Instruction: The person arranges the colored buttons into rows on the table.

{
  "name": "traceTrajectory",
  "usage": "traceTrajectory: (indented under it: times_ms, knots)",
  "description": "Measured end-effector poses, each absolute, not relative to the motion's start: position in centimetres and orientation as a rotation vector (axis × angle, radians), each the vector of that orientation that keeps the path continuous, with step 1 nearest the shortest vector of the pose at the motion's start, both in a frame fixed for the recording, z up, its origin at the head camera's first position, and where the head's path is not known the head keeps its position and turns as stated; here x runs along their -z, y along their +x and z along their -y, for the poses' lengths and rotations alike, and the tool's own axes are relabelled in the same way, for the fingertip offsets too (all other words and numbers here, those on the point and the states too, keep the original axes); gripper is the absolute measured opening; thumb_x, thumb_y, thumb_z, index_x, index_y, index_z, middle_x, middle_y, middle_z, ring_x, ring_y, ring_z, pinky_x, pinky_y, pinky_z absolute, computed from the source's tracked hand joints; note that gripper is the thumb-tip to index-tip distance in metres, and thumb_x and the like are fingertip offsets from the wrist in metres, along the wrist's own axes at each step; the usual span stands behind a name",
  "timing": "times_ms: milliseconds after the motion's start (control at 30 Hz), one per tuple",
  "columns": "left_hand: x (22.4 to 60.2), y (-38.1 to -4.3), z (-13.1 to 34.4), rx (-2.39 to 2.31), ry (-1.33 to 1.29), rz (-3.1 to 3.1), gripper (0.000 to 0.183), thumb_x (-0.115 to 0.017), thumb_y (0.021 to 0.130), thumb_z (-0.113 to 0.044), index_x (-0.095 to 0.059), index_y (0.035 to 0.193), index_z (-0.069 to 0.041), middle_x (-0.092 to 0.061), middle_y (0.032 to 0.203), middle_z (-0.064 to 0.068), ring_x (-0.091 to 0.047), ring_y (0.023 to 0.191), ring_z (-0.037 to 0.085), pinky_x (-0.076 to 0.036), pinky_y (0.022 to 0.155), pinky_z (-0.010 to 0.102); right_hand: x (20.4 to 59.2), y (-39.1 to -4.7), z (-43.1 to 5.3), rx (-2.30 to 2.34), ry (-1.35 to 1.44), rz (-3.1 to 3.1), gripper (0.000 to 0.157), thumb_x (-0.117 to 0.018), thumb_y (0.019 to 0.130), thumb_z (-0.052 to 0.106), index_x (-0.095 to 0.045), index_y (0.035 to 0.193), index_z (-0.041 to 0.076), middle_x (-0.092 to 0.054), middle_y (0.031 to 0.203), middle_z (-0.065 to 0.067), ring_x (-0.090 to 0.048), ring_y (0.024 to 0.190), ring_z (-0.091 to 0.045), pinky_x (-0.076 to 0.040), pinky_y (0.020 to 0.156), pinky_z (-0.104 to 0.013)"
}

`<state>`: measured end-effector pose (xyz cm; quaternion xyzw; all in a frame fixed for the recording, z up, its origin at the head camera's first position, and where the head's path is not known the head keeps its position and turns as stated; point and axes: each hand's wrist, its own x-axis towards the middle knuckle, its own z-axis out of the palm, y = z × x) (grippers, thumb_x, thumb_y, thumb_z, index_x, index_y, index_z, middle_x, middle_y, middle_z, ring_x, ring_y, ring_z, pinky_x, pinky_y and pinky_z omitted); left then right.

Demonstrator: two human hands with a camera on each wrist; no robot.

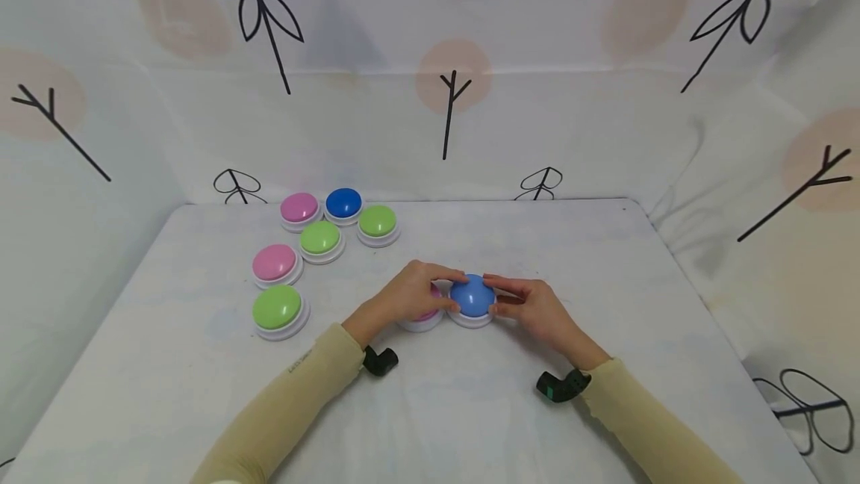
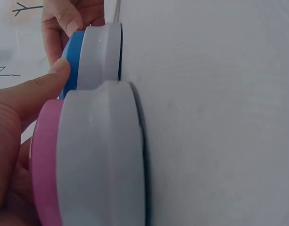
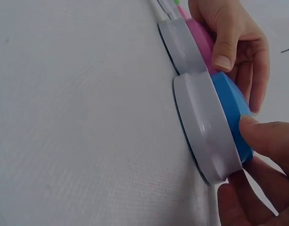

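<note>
A round push button with a blue dome [image 1: 473, 296] and white base lies on the table between both hands. My left hand [image 1: 415, 291] holds its left side, thumb at the near edge of the dome and fingers toward the far edge. From the right, my right hand [image 1: 537, 311] grips the same button by thumb and fingers, thumb against the blue dome [image 3: 229, 100] in the right wrist view. A pink button [image 2: 46, 160] stands right beside it, under my left hand and partly hidden by it in the head view. Both white bases sit flat on the table.
Farther left on the white table [image 1: 605, 245] stand several more buttons: a green one [image 1: 277, 308] nearest, a pink one [image 1: 274, 263] behind it, then a green one [image 1: 319, 237], another green [image 1: 378, 221], a dark blue [image 1: 343, 203] and a pink [image 1: 298, 208]. A patterned cloth [image 1: 376, 118] hangs behind.
</note>
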<state>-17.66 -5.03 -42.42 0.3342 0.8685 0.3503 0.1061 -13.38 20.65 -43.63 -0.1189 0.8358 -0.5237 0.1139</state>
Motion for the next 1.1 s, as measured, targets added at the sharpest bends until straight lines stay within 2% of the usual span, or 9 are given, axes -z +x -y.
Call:
traceTrajectory:
  times_ms: [133,333,500,667,867,1100]
  knots:
    - [42.3,-17.7,5.5,-1.068,0.951,-2.549,0.046,-0.082,0.084,-0.028,-0.069,0.129,-0.022,-0.064,0.132,-0.005,-0.057,0.124,0.015,-0.051,0.095,0.028,43.5,-13.5,-20.8,1.512,-0.328,-2.486,0.047,-0.077,0.087,0.010,-0.066,0.132,0.010,-0.059,0.139,-0.007,-0.060,0.121,-0.029,-0.048,0.099,-0.040]
    - [42.2,-17.7,7.0,-1.162,0.861,-2.515,0.044,-0.078,0.088,-0.024,-0.067,0.131,-0.019,-0.067,0.127,-0.002,-0.058,0.120,0.016,-0.051,0.097,0.033,43.0,-13.8,-20.8,1.523,-0.285,-2.516,0.047,-0.077,0.088,0.012,-0.065,0.132,0.006,-0.059,0.139,-0.006,-0.060,0.122,-0.030,-0.048,0.100,-0.044]
    - [42.0,-17.6,9.0,-1.216,0.852,-2.540,0.035,-0.075,0.091,-0.018,-0.070,0.125,-0.016,-0.069,0.119,0.000,-0.060,0.115,0.017,-0.050,0.099,0.040,42.3,-14.0,-20.3,1.532,-0.270,-2.522,0.046,-0.077,0.089,0.014,-0.065,0.132,0.007,-0.059,0.139,-0.003,-0.058,0.124,-0.026,-0.048,0.100,-0.041]
    - [41.7,-17.4,11.4,-1.198,0.819,-2.626,0.030,-0.075,0.091,-0.022,-0.072,0.121,-0.017,-0.070,0.114,-0.005,-0.061,0.112,0.015,-0.049,0.099,0.045,42.0,-14.5,-19.4,1.577,-0.304,-2.500,0.044,-0.076,0.089,0.014,-0.065,0.131,0.005,-0.060,0.139,-0.004,-0.054,0.129,-0.026,-0.047,0.101,-0.038]
    - [41.5,-16.6,14.7,-1.175,0.753,-2.701,0.029,-0.074,0.091,-0.022,-0.071,0.120,-0.017,-0.071,0.115,0.001,-0.061,0.112,0.019,-0.049,0.098,0.048,41.9,-15.1,-17.5,1.626,-0.366,-2.436,0.043,-0.075,0.089,0.009,-0.065,0.130,0.003,-0.060,0.138,-0.004,-0.055,0.128,-0.025,-0.049,0.099,-0.032]
    - [41.0,-15.2,18.5,-1.167,0.620,-2.766,0.032,-0.073,0.092,-0.026,-0.071,0.122,-0.017,-0.070,0.117,0.003,-0.059,0.115,0.021,-0.048,0.097,0.053,41.6,-15.7,-14.5,1.631,-0.468,-2.396,0.041,-0.074,0.090,0.008,-0.066,0.130,0.006,-0.063,0.135,-0.002,-0.059,0.123,-0.028,-0.049,0.098,-0.032]
